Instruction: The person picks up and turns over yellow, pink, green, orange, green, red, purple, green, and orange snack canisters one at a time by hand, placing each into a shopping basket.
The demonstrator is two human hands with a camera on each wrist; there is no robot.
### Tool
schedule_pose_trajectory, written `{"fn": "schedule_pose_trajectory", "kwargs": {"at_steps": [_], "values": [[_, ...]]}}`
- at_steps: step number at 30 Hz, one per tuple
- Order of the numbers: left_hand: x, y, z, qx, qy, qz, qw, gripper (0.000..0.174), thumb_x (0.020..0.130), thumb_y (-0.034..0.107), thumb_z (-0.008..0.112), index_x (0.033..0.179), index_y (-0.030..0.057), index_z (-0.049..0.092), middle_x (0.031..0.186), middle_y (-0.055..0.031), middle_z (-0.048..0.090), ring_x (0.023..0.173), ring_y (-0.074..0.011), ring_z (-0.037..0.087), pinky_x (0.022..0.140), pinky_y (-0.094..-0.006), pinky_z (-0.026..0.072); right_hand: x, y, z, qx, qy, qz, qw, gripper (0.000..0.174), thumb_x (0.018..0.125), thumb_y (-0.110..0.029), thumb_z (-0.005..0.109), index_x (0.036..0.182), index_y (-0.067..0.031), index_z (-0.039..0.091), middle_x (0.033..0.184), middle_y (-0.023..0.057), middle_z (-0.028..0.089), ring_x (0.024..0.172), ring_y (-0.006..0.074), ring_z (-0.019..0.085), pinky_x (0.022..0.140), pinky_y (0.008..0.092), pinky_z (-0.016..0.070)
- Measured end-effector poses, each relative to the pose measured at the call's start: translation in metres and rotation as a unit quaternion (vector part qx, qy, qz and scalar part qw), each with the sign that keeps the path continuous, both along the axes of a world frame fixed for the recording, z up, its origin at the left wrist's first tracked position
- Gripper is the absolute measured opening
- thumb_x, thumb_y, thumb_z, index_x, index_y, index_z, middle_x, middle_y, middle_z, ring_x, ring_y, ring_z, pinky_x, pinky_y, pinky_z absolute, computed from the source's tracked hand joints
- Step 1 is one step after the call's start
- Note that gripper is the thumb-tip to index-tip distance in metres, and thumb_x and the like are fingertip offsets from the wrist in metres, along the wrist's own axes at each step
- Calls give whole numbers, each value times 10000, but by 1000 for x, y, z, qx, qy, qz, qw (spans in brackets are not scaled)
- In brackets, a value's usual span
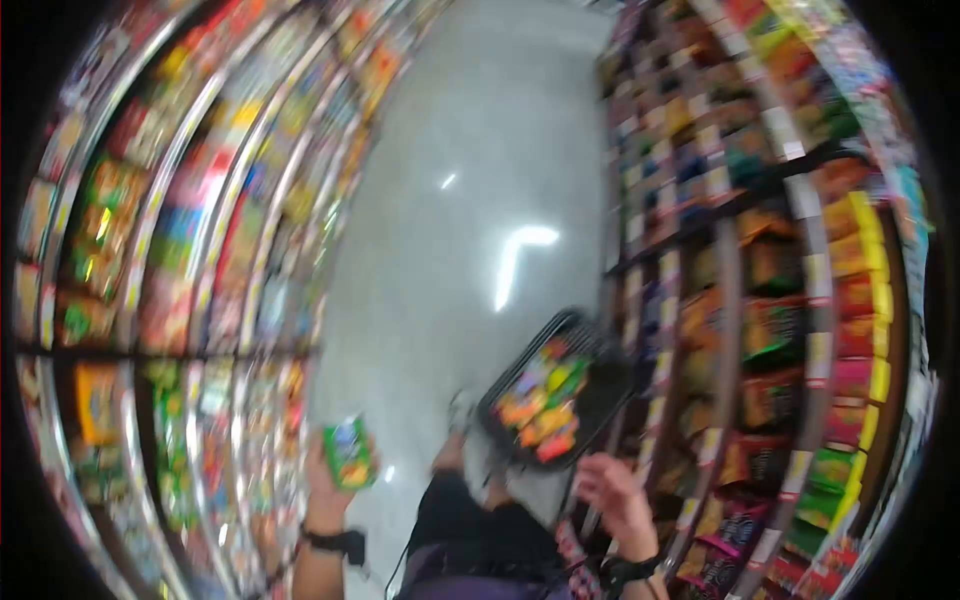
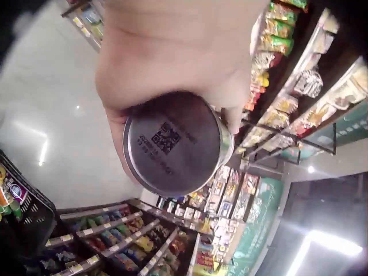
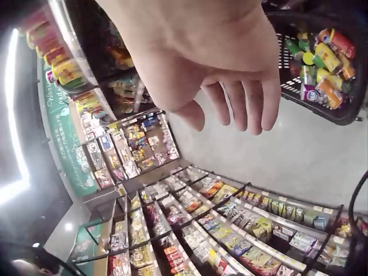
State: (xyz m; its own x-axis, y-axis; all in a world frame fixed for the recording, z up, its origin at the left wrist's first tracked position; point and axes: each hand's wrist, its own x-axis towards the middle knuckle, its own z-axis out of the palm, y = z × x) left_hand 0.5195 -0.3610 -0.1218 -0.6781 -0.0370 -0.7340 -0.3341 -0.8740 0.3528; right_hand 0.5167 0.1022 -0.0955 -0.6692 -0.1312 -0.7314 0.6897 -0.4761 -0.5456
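My left hand (image 1: 322, 470) grips a short green can (image 1: 348, 453) with a colourful printed label, beside the left shelves. In the left wrist view the fingers curl round the can, and its round metal base (image 2: 172, 144) faces the camera with a printed square code and small dark lettering. Holding nothing, my right hand (image 3: 213, 57) has its fingers loosely extended, a little bent. In the head view it is just below a black shopping basket (image 1: 607, 388), near the right shelves. Several bright snack packs and small cans (image 3: 326, 60) lie in the basket.
Long shelves of packaged snacks (image 1: 190, 240) line the left side of the aisle. More shelves (image 1: 775, 330) with bagged snacks rise on the right, close to the basket. A shiny grey floor (image 1: 450, 150) runs between them. The person's foot (image 1: 460, 408) is left of the basket.
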Motion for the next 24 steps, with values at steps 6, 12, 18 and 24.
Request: {"fn": "schedule_pose_trajectory", "kwargs": {"at_steps": [6, 12, 18, 24], "values": [[-107, 29, 19, -39, 129, -168, 977, 582, 1058, 512, 429, 1338, 21, 570, 1094, -165, 702, 966, -313, 715, 847, -499, 611, -40, -15, 56, 59, 100, -52, 992, 409, 1022, -281, 630, 1350, -39, 591, 1271, 88, 675, 1120, 196, 664, 920, 347, 559], [-187, 158, 77, -40, 355, -423, 833, 675, 1044, 512, 476, 1523, 41, 411, 1430, -126, 585, 1264, -372, 597, 1012, -593, 519, -78, -51, 113, 99, 236, -19, 966, 525, 1010, -223, 651, 1465, -25, 479, 1431, 136, 575, 1297, 238, 577, 1089, 435, 481], [-165, 258, 138, -132, 419, -553, 707, 728, 1015, 169, 629, 1595, 15, 216, 1519, -142, 424, 1383, -241, 452, 1149, -389, 383, -61, -29, 115, 190, 303, -84, 930, 747, 901, -214, 807, 1492, 1, 405, 1365, 114, 585, 1244, 199, 569, 1038, 350, 474], [-147, 296, 167, -169, 548, -564, 594, 557, 1016, 178, 638, 1513, 22, 443, 1417, -99, 467, 1360, -214, 466, 1099, -343, 446, -13, 19, 123, 106, 326, -168, 924, 702, 895, -194, 793, 1468, -5, 434, 1334, 131, 612, 1223, 226, 592, 1064, 383, 465]]}}
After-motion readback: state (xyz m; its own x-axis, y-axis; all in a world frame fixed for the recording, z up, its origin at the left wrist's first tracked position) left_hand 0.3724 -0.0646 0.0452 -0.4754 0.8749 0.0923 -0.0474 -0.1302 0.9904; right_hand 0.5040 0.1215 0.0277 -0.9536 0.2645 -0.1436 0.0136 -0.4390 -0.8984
